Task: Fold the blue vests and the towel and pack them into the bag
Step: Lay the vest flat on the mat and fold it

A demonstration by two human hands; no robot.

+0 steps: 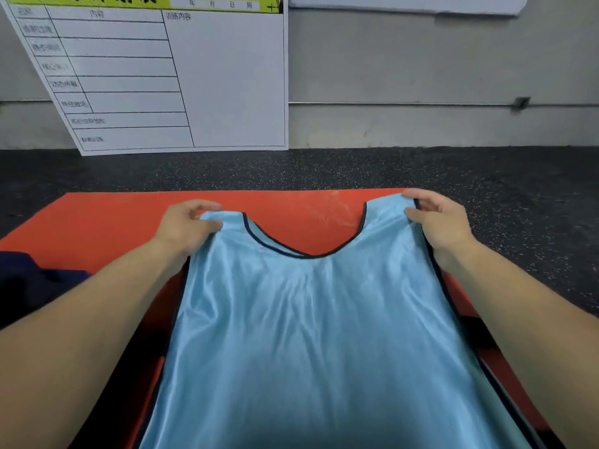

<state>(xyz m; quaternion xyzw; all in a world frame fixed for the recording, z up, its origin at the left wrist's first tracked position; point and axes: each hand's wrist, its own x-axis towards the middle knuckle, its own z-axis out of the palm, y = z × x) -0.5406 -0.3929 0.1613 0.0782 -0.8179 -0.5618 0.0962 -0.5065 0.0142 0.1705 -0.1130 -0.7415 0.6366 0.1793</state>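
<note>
Over orange mat [97, 222], head view: light-blue vest [308, 335] w/ dark trim spread out, neck away from the person. L hand [184, 226] pinches L shoulder strap, R hand [437, 218] pinches R strap. Dark navy cloth [29, 283] at mat's L edge. Whiteboard [210, 76] leans on wall.

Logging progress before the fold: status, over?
Left hand and right hand each pinch a strap. Shiny light-blue vest spread on orange mat, unfolded. No obstruction.

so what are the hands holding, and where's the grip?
Both hold the blue vest: left hand pinches one shoulder strap, right hand the other.
</note>
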